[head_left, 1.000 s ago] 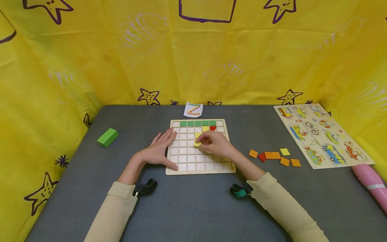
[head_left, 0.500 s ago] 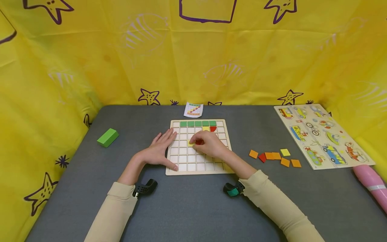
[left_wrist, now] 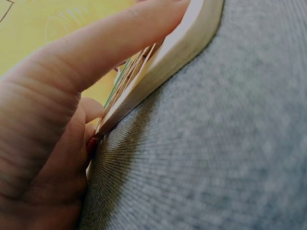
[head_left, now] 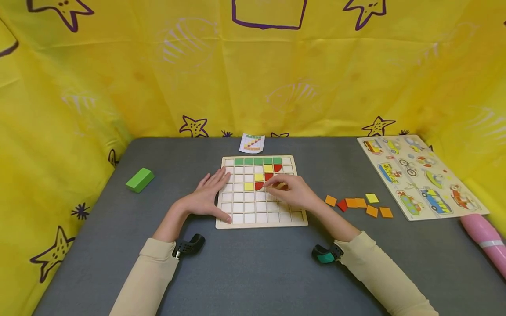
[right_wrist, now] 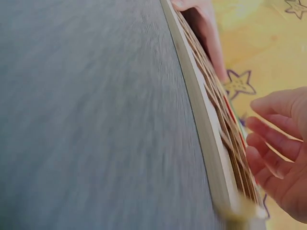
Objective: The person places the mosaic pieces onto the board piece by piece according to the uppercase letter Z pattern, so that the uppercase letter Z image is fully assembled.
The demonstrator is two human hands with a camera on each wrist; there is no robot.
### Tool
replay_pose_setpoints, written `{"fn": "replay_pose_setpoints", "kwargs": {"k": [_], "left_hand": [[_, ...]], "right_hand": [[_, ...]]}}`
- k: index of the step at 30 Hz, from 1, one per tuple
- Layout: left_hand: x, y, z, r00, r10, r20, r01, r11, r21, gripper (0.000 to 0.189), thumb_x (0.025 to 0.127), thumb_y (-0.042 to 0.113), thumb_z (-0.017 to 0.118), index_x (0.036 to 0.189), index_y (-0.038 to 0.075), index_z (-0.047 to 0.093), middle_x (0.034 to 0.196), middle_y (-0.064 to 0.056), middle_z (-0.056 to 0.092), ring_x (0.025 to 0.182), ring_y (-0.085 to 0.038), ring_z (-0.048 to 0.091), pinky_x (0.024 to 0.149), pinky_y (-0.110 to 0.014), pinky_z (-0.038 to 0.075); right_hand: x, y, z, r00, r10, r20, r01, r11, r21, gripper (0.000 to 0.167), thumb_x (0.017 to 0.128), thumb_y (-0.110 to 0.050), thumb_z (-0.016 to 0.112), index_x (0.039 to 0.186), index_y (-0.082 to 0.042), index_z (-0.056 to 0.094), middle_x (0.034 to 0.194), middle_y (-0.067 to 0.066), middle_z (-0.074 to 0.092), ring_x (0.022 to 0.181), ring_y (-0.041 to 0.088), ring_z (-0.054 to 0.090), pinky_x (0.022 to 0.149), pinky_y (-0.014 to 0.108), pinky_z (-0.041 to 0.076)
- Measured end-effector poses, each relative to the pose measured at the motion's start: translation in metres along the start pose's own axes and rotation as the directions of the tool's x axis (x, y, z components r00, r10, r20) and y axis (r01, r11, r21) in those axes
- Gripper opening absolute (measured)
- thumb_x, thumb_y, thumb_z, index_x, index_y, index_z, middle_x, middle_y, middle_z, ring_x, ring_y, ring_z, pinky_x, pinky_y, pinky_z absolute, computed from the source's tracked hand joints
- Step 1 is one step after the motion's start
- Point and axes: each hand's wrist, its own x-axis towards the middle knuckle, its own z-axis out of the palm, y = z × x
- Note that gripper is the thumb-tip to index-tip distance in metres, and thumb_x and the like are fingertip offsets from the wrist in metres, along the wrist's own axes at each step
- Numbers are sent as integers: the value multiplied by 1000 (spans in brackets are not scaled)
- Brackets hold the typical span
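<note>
A wooden grid board (head_left: 261, 225) lies on the table, with a row of green tiles (head_left: 258, 161) near its far edge. Below them, yellow tiles (head_left: 248, 187) and red rounded tiles (head_left: 258, 186) step down diagonally to the left. My left hand (head_left: 205, 197) rests spread on the board's left edge, thumb at the near corner; the left wrist view shows the thumb along the wooden rim. Over the board's right half hovers my right hand (head_left: 292, 191), fingers loosely bent beside the lowest red tile. In the right wrist view its fingers (right_wrist: 268, 129) are apart with nothing between them.
Right of the board lie several loose orange tiles (head_left: 330, 200), a red tile (head_left: 342, 205) and a yellow tile (head_left: 372, 198). A pattern card (head_left: 251, 143) sits behind the board. Further out are a green block (head_left: 140, 180), a picture puzzle board (head_left: 423, 175) and a pink object (head_left: 483, 237).
My right hand set a yellow tile into the grid left of the lowest red tile, let go and drew back to the right. The left hand stays in place.
</note>
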Motion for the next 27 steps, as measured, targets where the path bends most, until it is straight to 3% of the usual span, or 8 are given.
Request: {"fn": "replay_pose_setpoints", "kwargs": {"k": [6,13,21,27], "left_hand": [[-1,-1,0,1000,1,-7,-1,1000,-1,134,64,63,82,156,4,4,162,-14,-9,148,-28,-7,114,-52,-5],[-1,-1,1,1000,4,-8,-4,1000,-5,134,65,64,81,156,4,4,162,-15,-9,148,-30,-7,114,-52,-5],[-1,-2,2,1000,5,-6,-5,1000,-3,134,64,65,80,157,4,3,162,-14,-9,148,-30,-7,114,-52,-6],[0,-2,3,1000,-5,-2,5,1000,0,134,64,65,80,157,5,3,162,-14,-9,148,-30,-8,114,-52,-6]], "right_hand": [[-30,11,-22,998,53,-39,-53,998,-13,16,92,-16,69,107,-14,74,96,-3,69,87,15,60,79,32,51],[-71,28,-49,995,20,-102,-34,990,-137,17,92,-8,67,107,-12,73,102,-1,69,87,13,62,78,30,52],[-110,41,-80,981,-108,-163,42,931,-364,31,81,10,65,105,-9,73,100,2,69,82,17,60,69,33,51],[-127,41,-94,989,-45,-138,-18,905,-426,41,74,13,64,108,-8,71,107,8,68,95,29,56,78,46,45]]}}
